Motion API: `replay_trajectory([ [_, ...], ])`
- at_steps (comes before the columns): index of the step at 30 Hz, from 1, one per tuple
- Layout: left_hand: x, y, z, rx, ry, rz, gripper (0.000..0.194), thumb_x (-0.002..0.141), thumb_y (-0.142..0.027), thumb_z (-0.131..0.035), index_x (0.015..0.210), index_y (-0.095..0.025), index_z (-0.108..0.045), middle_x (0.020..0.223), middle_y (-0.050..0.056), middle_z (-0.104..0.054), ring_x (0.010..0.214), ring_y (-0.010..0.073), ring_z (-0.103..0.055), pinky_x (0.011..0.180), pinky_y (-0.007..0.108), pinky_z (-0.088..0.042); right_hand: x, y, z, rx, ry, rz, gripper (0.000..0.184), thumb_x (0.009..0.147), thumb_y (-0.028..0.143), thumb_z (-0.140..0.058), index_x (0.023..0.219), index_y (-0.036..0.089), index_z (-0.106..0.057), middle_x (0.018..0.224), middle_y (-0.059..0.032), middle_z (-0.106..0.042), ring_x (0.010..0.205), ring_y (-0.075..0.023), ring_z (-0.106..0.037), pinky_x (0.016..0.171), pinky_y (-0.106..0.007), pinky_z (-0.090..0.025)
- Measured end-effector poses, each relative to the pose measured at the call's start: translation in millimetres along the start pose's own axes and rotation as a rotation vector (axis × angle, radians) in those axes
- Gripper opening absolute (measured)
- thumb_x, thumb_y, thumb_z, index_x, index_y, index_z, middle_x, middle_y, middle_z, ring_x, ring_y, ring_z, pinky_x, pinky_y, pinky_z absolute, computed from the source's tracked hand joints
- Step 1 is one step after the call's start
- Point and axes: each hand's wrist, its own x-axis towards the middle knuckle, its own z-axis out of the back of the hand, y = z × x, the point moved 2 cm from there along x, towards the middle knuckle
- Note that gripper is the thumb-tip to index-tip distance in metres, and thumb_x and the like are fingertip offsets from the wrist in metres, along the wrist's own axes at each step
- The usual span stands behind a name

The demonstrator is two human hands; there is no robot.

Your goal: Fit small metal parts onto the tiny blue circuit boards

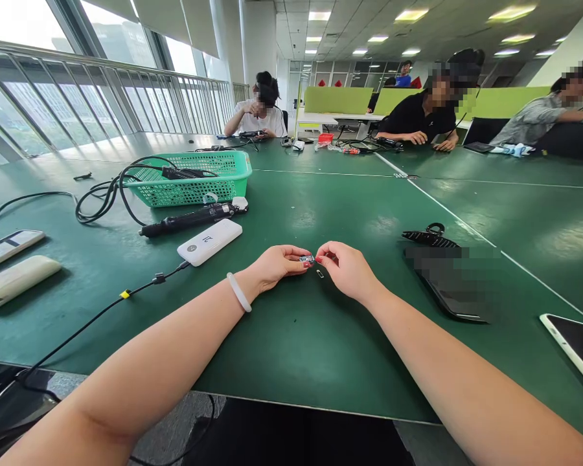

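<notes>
Between thumb and fingers, my left hand (282,266) pinches a small silvery part that looks like a little circuit board (307,259). My right hand (344,266) is closed in a pinch at the right end of that part; whether its fingertips grip the part or something tiny beside it is hidden. Just below the fingertips, a tiny pale rectangular piece (320,274) lies on the green tabletop (301,349). A white bracelet circles my left wrist.
Left of my hands lie a white power bank (210,242) with a black cable, a black electric screwdriver (189,219) and a green basket (189,184). To the right are a black claw clip (431,237), a black flat item (447,285) and a phone (576,346). Several people sit across the table.
</notes>
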Motion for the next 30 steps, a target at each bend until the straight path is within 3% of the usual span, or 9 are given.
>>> replay_trajectory([
  [10, 2.7, 3.7, 1.1, 0.005, 0.026, -0.025, 0.028, 0.061, -0.01, -0.078, 0.086, -0.008, -0.065, 0.083, 0.008, -0.07, 0.078, 0.0121, -0.065, 0.089, 0.032, -0.05, -1.0, 4.0, -2.9, -0.118, -0.071, 0.201, 0.01, 0.085, 0.02, -0.051, 0.076, 0.02, -0.056, 0.079, -0.002, -0.061, 0.073, -0.0144, -0.053, 0.065, -0.027, -0.041],
  [24, -0.5, -1.1, 1.3, -0.07, 0.035, 0.045, 0.027, 0.062, -0.005, -0.075, 0.088, -0.007, -0.066, 0.074, 0.005, -0.069, 0.07, 0.0087, -0.064, 0.084, 0.027, -0.05, -3.4, 2.7, -6.4, -0.152, -0.177, 0.395, 0.01, 0.082, 0.017, -0.056, 0.073, 0.02, -0.059, 0.078, -0.0023, -0.065, 0.075, -0.016, -0.057, 0.069, -0.03, -0.047],
  [30, 1.8, 2.3, 2.8, -0.072, 0.06, 0.009, 0.028, 0.061, -0.003, -0.075, 0.087, -0.007, -0.065, 0.075, 0.005, -0.068, 0.069, 0.0087, -0.064, 0.082, 0.028, -0.05, -4.0, 1.8, -6.5, -0.104, -0.172, 0.342, 0.009, 0.08, 0.018, -0.058, 0.071, 0.021, -0.059, 0.077, -0.0024, -0.065, 0.074, -0.0165, -0.058, 0.067, -0.031, -0.047],
])
